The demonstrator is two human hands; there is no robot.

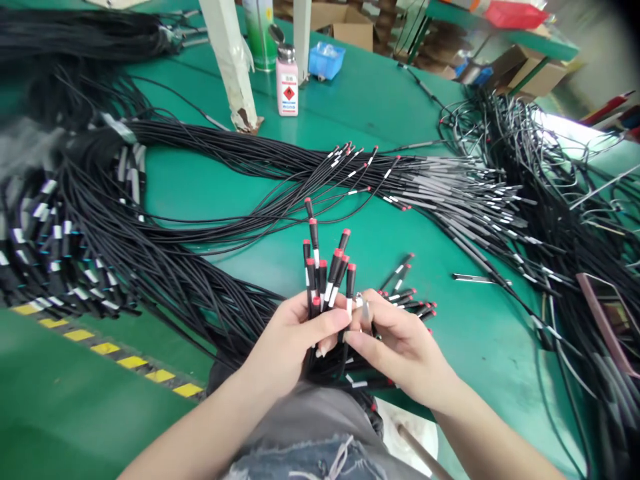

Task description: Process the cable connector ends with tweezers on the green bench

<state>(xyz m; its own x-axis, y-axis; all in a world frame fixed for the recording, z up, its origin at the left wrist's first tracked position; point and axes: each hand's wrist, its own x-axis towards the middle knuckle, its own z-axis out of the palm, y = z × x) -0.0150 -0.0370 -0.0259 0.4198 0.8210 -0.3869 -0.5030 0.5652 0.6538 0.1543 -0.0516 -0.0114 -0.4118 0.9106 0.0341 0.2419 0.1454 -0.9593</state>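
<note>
L hand (290, 340) & R hand (407, 343) close tog., fingers (393, 313) curled in (bare forearms (205, 410) angled fwd).

Green table (380, 93), smooth top. Long black cable bundle (225, 143) lies across middle, grey-sleeved ends fanning right. Behind it: pink bottle (287, 90), upright, cap flipped open; blue bin (325, 65); green can (262, 43); white post (227, 60) with chipped foot. Slim metal tool (481, 279) in front of fanned ends. Tangled cable heap (555, 187) along right side. Red-tipped cable ends (399, 269) nearer front.
</note>
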